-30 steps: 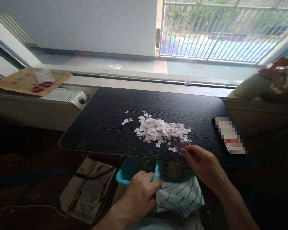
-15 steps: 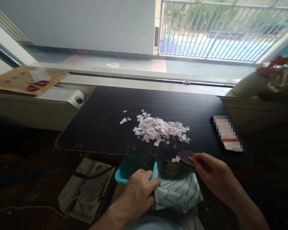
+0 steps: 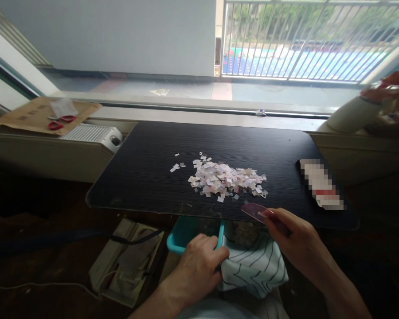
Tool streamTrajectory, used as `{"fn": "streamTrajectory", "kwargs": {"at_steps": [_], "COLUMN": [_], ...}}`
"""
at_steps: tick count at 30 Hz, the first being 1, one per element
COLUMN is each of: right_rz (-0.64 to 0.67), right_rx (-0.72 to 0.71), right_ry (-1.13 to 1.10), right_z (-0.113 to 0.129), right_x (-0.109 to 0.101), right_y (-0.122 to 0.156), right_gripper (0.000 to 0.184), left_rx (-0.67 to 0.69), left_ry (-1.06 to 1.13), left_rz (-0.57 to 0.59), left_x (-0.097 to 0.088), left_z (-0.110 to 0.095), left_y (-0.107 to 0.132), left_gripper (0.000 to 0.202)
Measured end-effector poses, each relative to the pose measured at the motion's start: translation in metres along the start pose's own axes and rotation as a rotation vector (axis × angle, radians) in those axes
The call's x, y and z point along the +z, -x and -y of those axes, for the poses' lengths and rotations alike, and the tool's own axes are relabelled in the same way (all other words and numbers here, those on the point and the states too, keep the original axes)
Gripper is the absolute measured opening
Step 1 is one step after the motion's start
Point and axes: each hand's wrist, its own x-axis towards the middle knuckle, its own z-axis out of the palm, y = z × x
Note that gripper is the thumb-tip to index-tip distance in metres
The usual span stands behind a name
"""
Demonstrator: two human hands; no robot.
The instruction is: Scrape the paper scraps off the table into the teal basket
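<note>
Taking the heap of pale scraps point(image 3: 224, 177) as the centre of a clock face, the right hand point(image 3: 295, 235) is at four o'clock, pinching a translucent pink plastic piece point(image 3: 252, 212) that points back towards the heap near the table's point(image 3: 146, 168) near edge; whether it touches the surface, I cannot tell. The left hand point(image 3: 201, 259), between six and seven o'clock, is curled over the rim where the teal container point(image 3: 174, 243), at about half past seven, meets the striped container point(image 3: 254, 270) at five. Shaded pale bits show inside the striped one. The step in hand looks like drawing scraps off the table with the pink piece, the end of a stroke by my judgement. Another stroke would call for reaching up towards eleven o'clock, laying the edge flat behind a few scraps and pulling gently, with the containers held snug below the edge.
</note>
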Motion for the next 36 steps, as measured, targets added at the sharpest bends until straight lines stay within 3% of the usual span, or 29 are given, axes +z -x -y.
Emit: {"fn": "streamTrajectory", "kwargs": {"at_steps": [8,15,21,28,32,36], "right_rz": [0.058,0.019,0.011,0.057,0.009,-0.040], "right_rx": [-0.110,0.000,0.004,0.156,0.129,0.059], "right_ry": [0.035,0.122,0.117,0.216,0.177,0.090], "right_z": [0.030,0.018,0.009,-0.006,-0.015,-0.007], "right_x": [0.033,0.016,0.013,-0.013,-0.014,-0.006], "right_y": [-0.040,-0.016,-0.011,0.019,0.019,0.010], "right_gripper": [0.018,0.013,0.016,0.014,0.015,0.017], "left_rx": [0.048,0.001,0.003,0.011,0.024,0.041], "left_ry": [-0.045,-0.024,0.000,0.031,0.031,0.014], "left_rz": [0.036,0.003,-0.019,-0.060,-0.040,-0.017], "left_x": [-0.001,-0.003,0.001,0.004,0.005,0.005], "left_z": [-0.007,0.001,0.006,0.001,-0.002,-0.003], "left_y": [-0.001,0.004,0.004,0.002,-0.001,-0.003], "left_gripper": [0.013,0.006,0.008,0.012,0.012,0.012]}}
